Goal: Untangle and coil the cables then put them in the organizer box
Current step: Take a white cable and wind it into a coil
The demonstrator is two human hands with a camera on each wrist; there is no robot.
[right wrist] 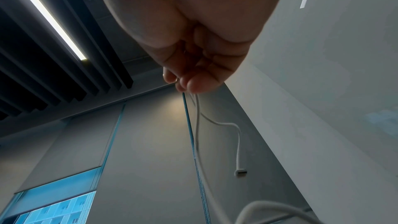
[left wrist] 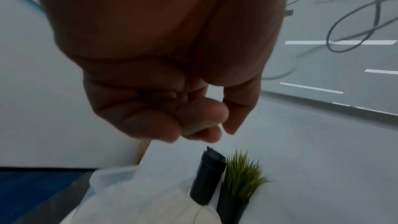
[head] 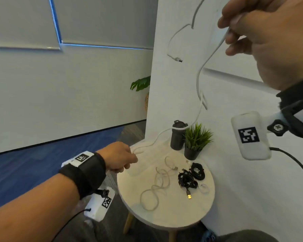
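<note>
Round table (head: 166, 215) against the wall: bottle (head: 177, 137) at back, potted plant (head: 196, 142) just to its right, two coiled cable bundles (head: 191, 175) in front, loose cable (head: 156, 187) to their left

Head view looks down from above at the round surface (head: 164, 212); left wrist view sits close under its hand (left wrist: 163, 60), sharing the potted plant (left wrist: 243, 175); right wrist view faces up toward the ceiling
</note>
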